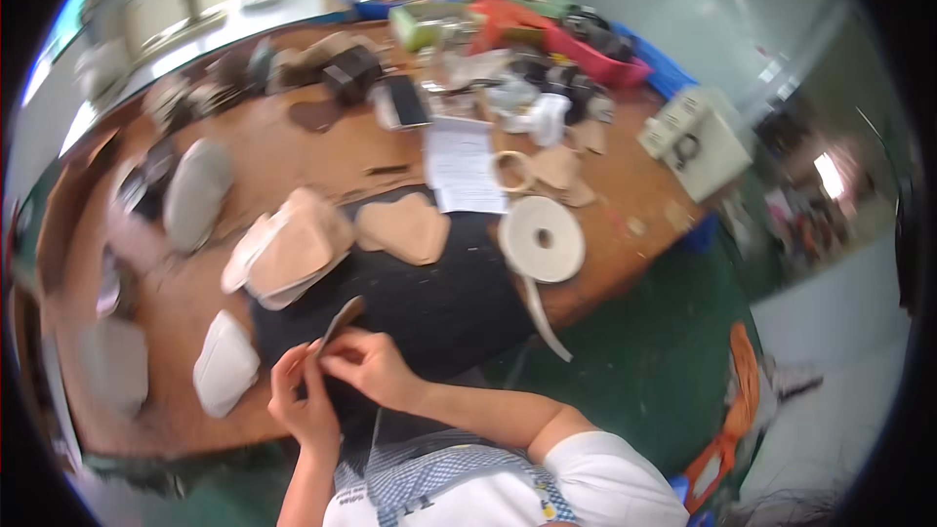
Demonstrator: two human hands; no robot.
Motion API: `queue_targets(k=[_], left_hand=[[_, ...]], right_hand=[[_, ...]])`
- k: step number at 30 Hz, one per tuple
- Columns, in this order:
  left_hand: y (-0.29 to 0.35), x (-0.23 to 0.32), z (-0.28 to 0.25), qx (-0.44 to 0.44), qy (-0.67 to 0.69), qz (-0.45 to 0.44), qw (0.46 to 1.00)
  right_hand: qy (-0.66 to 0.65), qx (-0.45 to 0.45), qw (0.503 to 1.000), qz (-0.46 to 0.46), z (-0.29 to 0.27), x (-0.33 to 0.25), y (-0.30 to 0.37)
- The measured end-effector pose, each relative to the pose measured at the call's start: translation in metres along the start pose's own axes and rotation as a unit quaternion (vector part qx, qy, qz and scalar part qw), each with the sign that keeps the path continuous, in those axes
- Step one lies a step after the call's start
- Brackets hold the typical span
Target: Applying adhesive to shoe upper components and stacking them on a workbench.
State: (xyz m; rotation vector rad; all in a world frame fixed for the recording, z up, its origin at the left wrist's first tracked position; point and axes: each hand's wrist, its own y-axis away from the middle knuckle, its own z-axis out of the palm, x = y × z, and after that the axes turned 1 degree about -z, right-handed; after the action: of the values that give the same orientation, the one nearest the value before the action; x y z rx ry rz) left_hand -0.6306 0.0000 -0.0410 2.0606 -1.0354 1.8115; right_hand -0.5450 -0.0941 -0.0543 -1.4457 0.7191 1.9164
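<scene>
Near the table's front edge, my left hand (305, 398) and my right hand (379, 367) meet on a thin tan flat piece (344, 316), seen almost edge-on. Both hands pinch its lower end between the fingers, and its upper end sticks up free. Beyond them on a black mat (410, 295) lies a tan piece with rounded corners (415, 228). To its left is a stack of similar tan and white pieces (293, 244). A white rounded piece (225, 363) rests left of my hands. The picture is somewhat blurred.
A roll of white tape (558, 256) lies at the mat's right, its loose end hanging over the edge. Behind it are a printed sheet (463, 164), a tape ring (512, 172) and a dark phone-like slab (404, 101). A pink bin (595, 57) stands at the back right.
</scene>
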Motion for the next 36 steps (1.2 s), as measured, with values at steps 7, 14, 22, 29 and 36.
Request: queue_targets(k=[7, 14, 22, 29, 36], left_hand=[[-0.006, 0.009, 0.038, -0.078, 0.055, 0.026, 0.995], [-0.01, -0.001, 0.037, -0.081, 0.123, -0.043, 0.988], [-0.01, -0.005, 0.031, -0.071, 0.124, -0.052, 0.988], [-0.065, -0.008, 0.017, -0.084, 0.098, 0.0, 0.992], [-0.204, -0.038, 0.014, -0.083, 0.072, 0.103, 0.989]], right_hand=[[-0.135, 0.019, 0.99, 0.025, -0.043, -0.007, 0.003], [-0.157, -0.014, 0.986, 0.05, -0.046, -0.006, -0.002], [-0.158, -0.04, 0.986, 0.029, -0.044, 0.008, -0.01], [-0.16, -0.061, 0.982, 0.082, -0.068, -0.02, 0.008], [-0.055, -0.023, 0.998, 0.021, -0.099, -0.056, 0.054]])
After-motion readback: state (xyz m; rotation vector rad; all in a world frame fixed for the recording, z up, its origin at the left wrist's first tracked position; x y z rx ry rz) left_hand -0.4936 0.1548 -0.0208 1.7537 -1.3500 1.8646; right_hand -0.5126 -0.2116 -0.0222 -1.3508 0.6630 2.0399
